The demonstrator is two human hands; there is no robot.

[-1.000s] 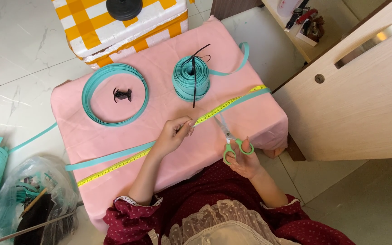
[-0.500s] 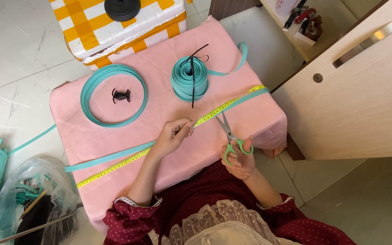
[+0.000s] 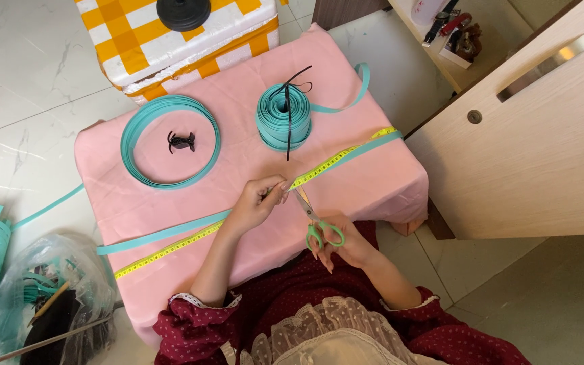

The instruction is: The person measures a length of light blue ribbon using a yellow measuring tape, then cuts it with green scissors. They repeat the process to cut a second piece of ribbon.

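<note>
- The left hand (image 3: 255, 203) pinches the teal strip (image 3: 170, 232) and yellow measuring tape (image 3: 336, 161) together on the pink cloth (image 3: 366, 189).
- The right hand (image 3: 346, 243) grips green-handled scissors (image 3: 313, 220), blades pointing to 11 o'clock at the pinch.
- Judged step: cutting at the measured mark; next calls for a square cut.

A pink cloth (image 3: 346, 47) covers a low table. On it lie a flat teal ring of strip (image 3: 170, 140) with a small black clip (image 3: 182, 141) inside it, and a tight teal roll (image 3: 283, 117) tied by a black cord. Behind stands a yellow-checked box (image 3: 170, 40) topped by a black disc (image 3: 184, 12). A plastic bag (image 3: 49, 304) sits on the tiled floor, a wooden cabinet (image 3: 528, 142) at right.
</note>
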